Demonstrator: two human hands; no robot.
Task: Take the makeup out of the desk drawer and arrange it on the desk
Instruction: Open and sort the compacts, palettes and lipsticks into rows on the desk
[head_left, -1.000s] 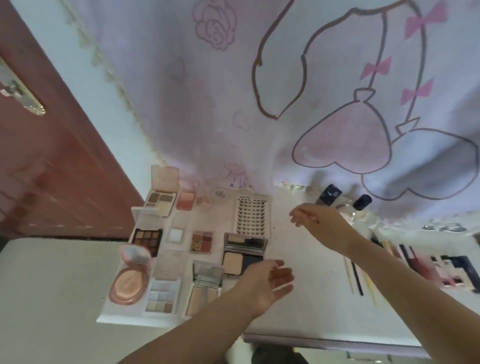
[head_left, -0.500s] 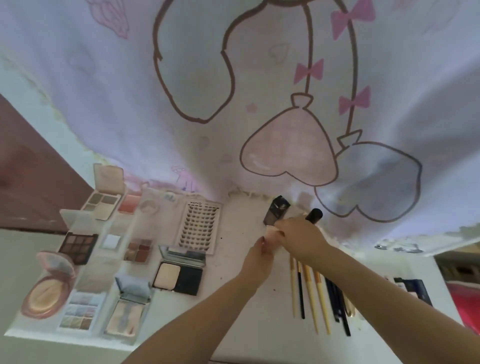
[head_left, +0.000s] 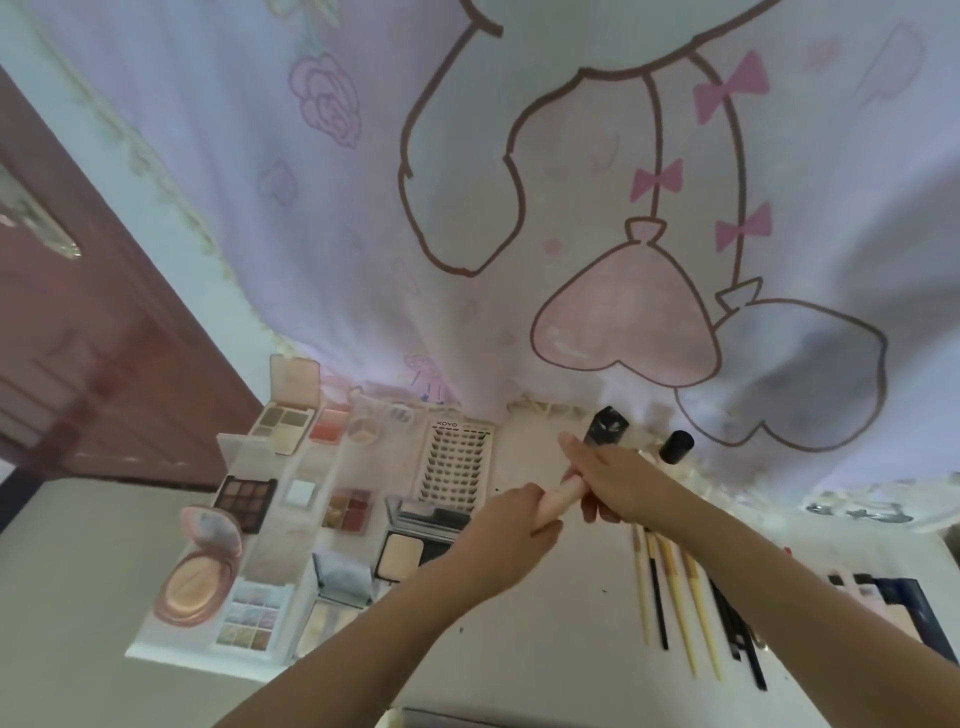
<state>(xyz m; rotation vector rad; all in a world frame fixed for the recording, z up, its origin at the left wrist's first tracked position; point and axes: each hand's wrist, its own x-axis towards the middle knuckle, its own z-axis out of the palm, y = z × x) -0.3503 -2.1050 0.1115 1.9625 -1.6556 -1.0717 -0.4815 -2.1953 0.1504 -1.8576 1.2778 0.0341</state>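
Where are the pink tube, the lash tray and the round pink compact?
pink tube (head_left: 558, 500), head view, on its middle between the two hands.
lash tray (head_left: 454, 462), head view, on the rows of lashes.
round pink compact (head_left: 195, 584), head view, on the powder pan.

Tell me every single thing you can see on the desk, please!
Open eyeshadow and powder palettes: about ten, brown, pink and beige, desk's left side.
Round pink powder compact: one, open, front left corner.
White false-lash card: one, black lashes, desk's middle back.
Long thin brushes and pencils: about eight, cream and black, right of middle.
Black-capped bottles: two, back of desk.
Pale pink tube: one, held above the desk.
White desk: one.
Cartoon curtain: one, lilac, behind.
Brown door: one, left.
Left hand: grips the tube.
Right hand: grips the tube.
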